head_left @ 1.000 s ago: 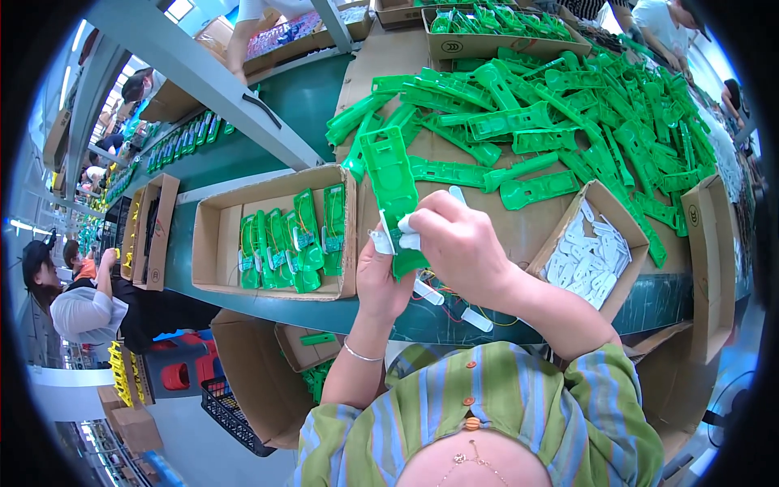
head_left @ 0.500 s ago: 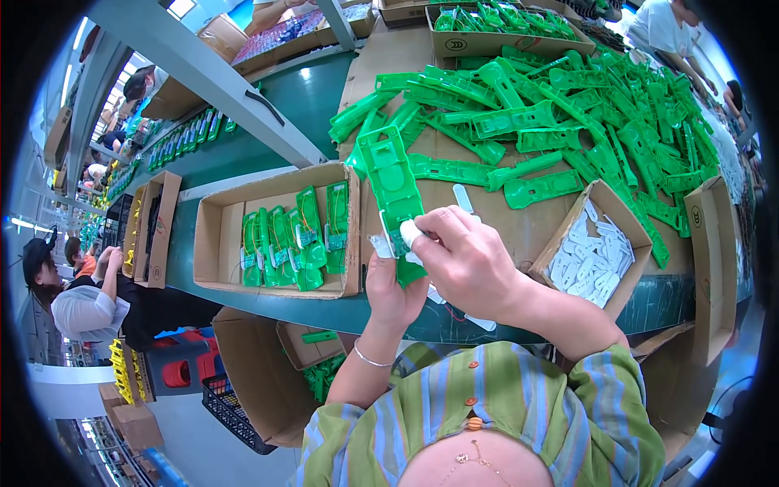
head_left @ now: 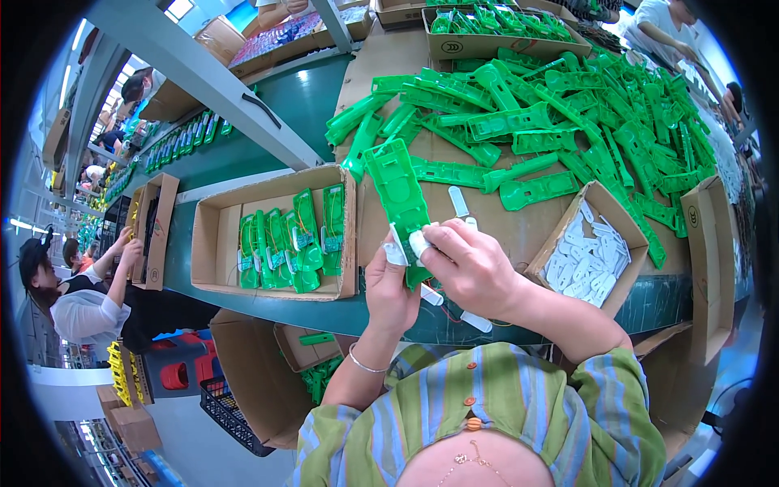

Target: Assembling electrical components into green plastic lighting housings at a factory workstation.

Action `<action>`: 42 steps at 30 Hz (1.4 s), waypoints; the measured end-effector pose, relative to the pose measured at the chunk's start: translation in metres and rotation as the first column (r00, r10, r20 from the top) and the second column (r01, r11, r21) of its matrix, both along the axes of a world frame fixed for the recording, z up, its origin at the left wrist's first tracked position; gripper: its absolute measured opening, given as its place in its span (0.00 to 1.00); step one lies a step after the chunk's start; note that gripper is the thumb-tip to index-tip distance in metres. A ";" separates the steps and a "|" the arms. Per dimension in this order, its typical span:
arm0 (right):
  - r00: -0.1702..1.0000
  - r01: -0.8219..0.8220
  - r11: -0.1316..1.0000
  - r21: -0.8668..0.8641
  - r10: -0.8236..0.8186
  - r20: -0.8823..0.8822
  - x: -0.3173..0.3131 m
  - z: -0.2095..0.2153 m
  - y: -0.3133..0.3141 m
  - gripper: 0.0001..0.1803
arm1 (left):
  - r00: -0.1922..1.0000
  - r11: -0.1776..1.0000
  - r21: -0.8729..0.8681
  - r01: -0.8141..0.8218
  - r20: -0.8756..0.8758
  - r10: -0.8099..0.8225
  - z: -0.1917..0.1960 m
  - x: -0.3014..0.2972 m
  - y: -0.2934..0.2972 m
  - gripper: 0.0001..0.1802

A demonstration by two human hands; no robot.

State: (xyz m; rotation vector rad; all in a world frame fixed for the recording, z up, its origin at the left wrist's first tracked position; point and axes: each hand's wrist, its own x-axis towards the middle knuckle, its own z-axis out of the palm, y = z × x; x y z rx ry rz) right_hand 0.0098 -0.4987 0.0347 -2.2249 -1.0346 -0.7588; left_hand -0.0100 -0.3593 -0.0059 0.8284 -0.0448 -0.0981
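A long green plastic housing [head_left: 396, 183] tilts up and away from me, its hollow side showing. My left hand [head_left: 391, 296] is closed round its lower end, thumb along the edge. My right hand [head_left: 475, 268] pinches at the same lower part from the right, with thumb and fingers pressed to it. White covers wrap some of my fingertips. Whether a small part sits between the right fingertips is hidden. Just beyond my right hand lies a loose white strip-shaped piece [head_left: 458, 201]. Another white piece [head_left: 476, 322] lies at the table edge, with thin wires nearby.
At left, a cardboard box [head_left: 276, 290] holds several green housings with wires and small boards. A box [head_left: 623, 300] of white plastic pieces stands at right. A big heap of green housings [head_left: 560, 122] covers the far table. A metal post [head_left: 235, 93] slants across the left; a co-worker [head_left: 89, 304] sits there.
The housing has tipped slightly, its upper end a little lower and turned. My right fingers have shifted slightly along its lower part. Both hands keep hold of it.
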 end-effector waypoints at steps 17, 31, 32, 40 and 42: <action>0.996 0.010 0.998 0.068 -0.015 0.085 -0.001 -0.016 -0.007 0.14 | 0.996 0.997 0.066 0.044 0.076 -0.049 0.004 0.003 -0.005 0.24; 0.544 0.108 0.644 0.757 0.600 -0.587 -0.012 0.002 -0.022 0.15 | 0.968 0.950 0.296 -0.098 0.250 0.022 0.026 -0.008 -0.009 0.18; 0.541 0.139 0.613 0.778 0.611 -0.578 -0.014 0.002 -0.021 0.14 | 0.962 0.939 0.319 -0.131 0.271 0.043 0.027 -0.010 -0.008 0.18; 0.622 0.180 0.625 0.760 0.526 -0.580 -0.019 -0.003 -0.015 0.10 | 0.941 0.879 0.422 -0.223 0.330 0.081 0.022 -0.009 -0.007 0.14; 0.602 0.189 0.645 0.741 0.520 -0.606 -0.018 -0.006 -0.020 0.10 | 0.972 0.903 0.417 -0.106 0.237 0.004 0.019 -0.008 -0.005 0.17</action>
